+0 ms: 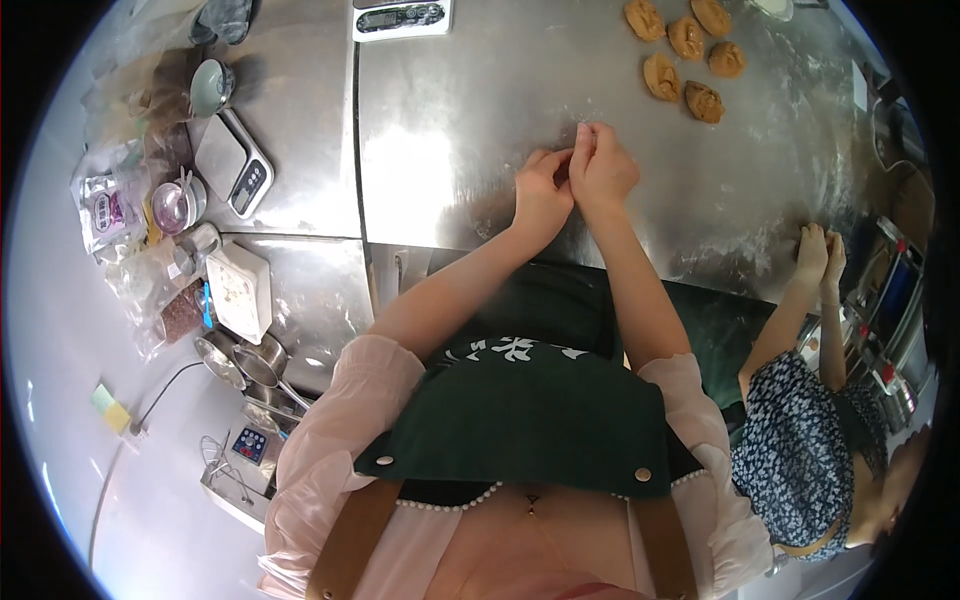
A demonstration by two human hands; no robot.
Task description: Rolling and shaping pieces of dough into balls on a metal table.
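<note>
My left hand [543, 195] and my right hand [604, 170] meet above the steel table [470, 120], near its front edge. Both have their fingers curled in and pressed together. Whatever lies between them, if anything, is hidden by the fingers. Beyond my right hand, several brown dough pieces [686, 38] with folded, uneven tops sit in a loose group on the metal.
At the far edge stands a white kitchen scale [403, 18]. Leftward are another scale [235, 165], a green bowl [212, 88], a white tub [240, 290] and metal pans [262, 360]. A co-worker's hands [820, 252] rest by the table's right end.
</note>
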